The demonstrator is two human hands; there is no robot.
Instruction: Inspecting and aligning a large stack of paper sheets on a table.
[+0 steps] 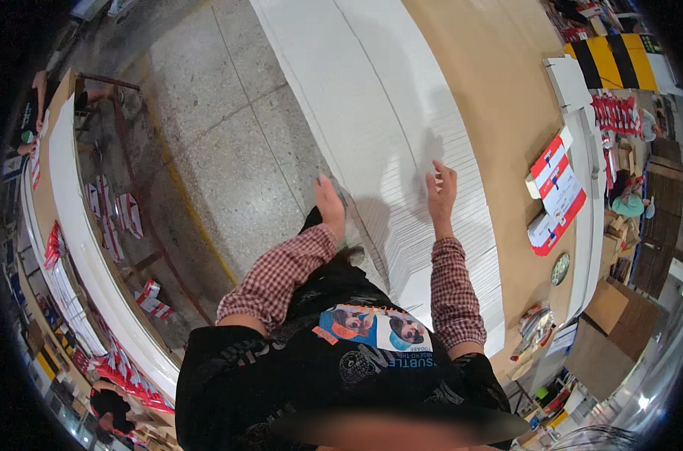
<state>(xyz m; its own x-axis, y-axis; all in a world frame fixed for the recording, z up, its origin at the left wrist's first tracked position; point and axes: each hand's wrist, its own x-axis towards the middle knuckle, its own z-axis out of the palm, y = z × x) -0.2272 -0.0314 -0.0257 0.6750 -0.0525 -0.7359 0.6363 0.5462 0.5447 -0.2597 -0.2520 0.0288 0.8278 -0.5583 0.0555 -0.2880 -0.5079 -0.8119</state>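
A long spread of white sheets (371, 98) runs along the table, overlapping like shingles, with many stepped edges close to my body. Over these sheets hovers my right hand (442, 197), fingers a little curled and apart, nothing in it; its shadow falls on the white surface. By the left edge of the spread is my left hand (330, 207), stretched out with its palm turned inward and holding nothing that I can see. Whether it touches the sheets I cannot tell. Checked red-and-white sleeves cover both forearms.
The brown tabletop (469, 83) extends right of the sheets, carrying red-and-white printed cartons (558, 195) and a small round dish-like thing (560, 268). Another bench (93, 218) curves along the left, beyond the tiled floor (214, 120). People work at both sides.
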